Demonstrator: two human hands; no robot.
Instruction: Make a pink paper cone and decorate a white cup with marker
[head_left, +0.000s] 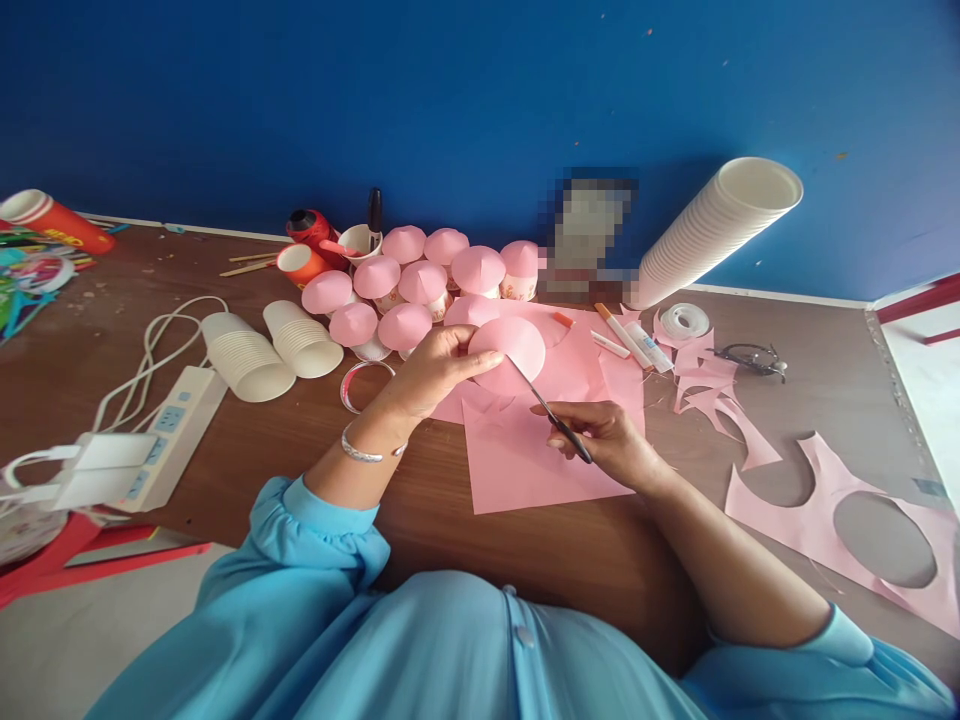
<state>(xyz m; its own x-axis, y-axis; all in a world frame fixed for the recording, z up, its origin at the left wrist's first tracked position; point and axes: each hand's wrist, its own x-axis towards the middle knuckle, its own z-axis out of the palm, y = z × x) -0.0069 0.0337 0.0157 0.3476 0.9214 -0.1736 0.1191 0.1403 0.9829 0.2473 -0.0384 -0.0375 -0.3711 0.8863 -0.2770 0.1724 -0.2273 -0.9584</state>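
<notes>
A pink paper disc [517,345] is pinched at its left edge between the thumb and fingers of my left hand [446,362]. My right hand [600,437] is closed round dark-handled scissors [559,420], whose blades point up and left and meet the disc near its middle. Below both hands lies a pink paper sheet [517,470] on the brown table. Just beyond my left hand stand several paper cups topped with pink paper cones [405,325]. A roll of tape [365,385] lies left of my left wrist.
Two stacks of white cups [244,360] and a power strip [176,430] with cables are on the left. A tall cup stack [720,230] leans by the blue wall. Pink paper offcuts [817,515], glasses [754,358] and a white tape roll [684,321] lie right.
</notes>
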